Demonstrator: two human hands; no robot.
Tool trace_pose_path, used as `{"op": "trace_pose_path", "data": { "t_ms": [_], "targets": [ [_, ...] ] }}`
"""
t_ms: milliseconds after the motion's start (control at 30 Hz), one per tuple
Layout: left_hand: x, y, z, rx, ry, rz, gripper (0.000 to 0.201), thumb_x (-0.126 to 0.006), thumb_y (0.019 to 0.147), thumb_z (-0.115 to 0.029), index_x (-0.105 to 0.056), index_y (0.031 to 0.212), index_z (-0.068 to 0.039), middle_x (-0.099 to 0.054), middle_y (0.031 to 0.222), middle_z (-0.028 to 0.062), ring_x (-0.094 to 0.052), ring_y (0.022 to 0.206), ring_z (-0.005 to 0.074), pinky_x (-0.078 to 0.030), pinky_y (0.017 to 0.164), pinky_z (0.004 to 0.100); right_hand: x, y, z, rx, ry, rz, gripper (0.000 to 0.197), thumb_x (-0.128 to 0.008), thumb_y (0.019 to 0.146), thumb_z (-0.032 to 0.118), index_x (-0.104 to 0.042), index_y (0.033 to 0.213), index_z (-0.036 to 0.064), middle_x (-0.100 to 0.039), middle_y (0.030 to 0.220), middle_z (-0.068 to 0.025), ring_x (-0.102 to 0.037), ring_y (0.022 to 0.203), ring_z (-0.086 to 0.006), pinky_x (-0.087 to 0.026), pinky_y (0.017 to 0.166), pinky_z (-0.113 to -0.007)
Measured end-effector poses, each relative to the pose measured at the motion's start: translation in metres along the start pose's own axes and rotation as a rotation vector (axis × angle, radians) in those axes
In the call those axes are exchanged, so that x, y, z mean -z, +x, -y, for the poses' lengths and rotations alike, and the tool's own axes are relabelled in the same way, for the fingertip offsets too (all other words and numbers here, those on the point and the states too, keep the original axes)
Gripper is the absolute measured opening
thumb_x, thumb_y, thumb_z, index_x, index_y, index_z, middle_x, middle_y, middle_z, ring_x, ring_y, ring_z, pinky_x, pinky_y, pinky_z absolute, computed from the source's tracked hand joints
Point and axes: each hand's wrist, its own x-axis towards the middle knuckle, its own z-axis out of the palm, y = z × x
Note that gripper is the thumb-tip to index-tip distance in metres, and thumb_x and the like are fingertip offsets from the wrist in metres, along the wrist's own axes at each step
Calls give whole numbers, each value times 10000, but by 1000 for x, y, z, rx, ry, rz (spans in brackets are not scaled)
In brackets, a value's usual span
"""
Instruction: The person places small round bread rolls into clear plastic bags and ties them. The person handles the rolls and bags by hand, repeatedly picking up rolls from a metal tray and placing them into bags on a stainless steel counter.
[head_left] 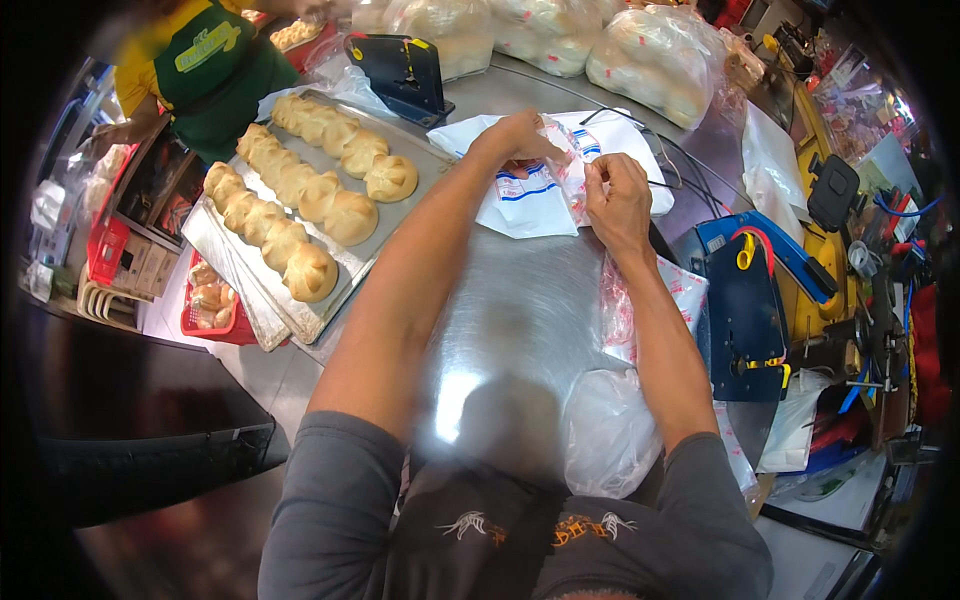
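Both my arms reach forward over a shiny steel table [500, 310]. Between my hands is a thin clear plastic bag [568, 175] with red print, standing over white paper sheets or bags [525, 208] with blue print. My left hand [518, 140] is closed at the bag's upper left side; its fingertips are partly hidden. With thumb and fingers pressed together, my right hand [620, 200] pinches the bag's right edge. Under my right forearm lies a stack of similar red-printed plastic bags [685, 290]. Nearer me sits a crumpled translucent plastic bag [610, 430].
Trays [350, 270] of braided golden bread loaves [310, 272] stand at left. One blue bag sealer [740, 300] is at right, a dark one [400, 75] farther back. Bagged bread [660, 65] lines the far side, with black cables [685, 160] nearby. A co-worker in a green apron [215, 75] stands far left.
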Motion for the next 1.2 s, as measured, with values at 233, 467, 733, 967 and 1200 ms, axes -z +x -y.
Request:
{"op": "trace_pose_path", "data": {
  "t_ms": [233, 467, 733, 967, 1200],
  "targets": [
    [-1, 17, 6, -89, 227, 75, 552, -881, 796, -510, -728, 1053, -46, -671, 833, 85, -669, 810, 178, -548, 662, 348, -3, -3, 2, -16, 4, 0, 123, -724, 893, 82, -620, 863, 23, -637, 859, -145, -627, 870, -368, -487, 851, -478],
    [-27, 7, 24, -236, 213, -256, 489, -790, 886, -445, -755, 1089, -2, -755, 957, 151, -720, 907, 234, -567, 815, 398, -6, -2, 2, 20, -13, -44, 111, -706, 914, 74, -615, 894, 14, -637, 875, -155, -629, 859, -360, -489, 815, -463],
    [-69, -12, 22, -166, -665, -256, 329, -792, 932, -255, -738, 1016, 58, -748, 893, 140, -708, 674, 209, -568, 596, 324, -6, -1, -2, 4, -2, -123, 104, -696, 908, 65, -604, 927, 18, -628, 910, -161, -623, 879, -374, -488, 823, -478],
    [-85, -26, 11, -201, -497, 97, 268, -699, 987, -214, -726, 834, 4, -693, 720, 83, -634, 550, 158, -481, 472, 305, -9, 0, 3, 5, 100, -170, 100, -684, 896, 60, -589, 903, 28, -618, 896, -161, -621, 879, -389, -489, 833, -494],
    [-93, -35, -1, -246, -491, 71, 258, -635, 1027, -220, -693, 1080, 26, -712, 845, 82, -652, 629, 142, -528, 524, 305, 0, 0, 2, 10, 96, -140, 109, -708, 866, 90, -625, 910, 35, -648, 880, -154, -638, 881, -385, -493, 836, -482]
  ]
}}
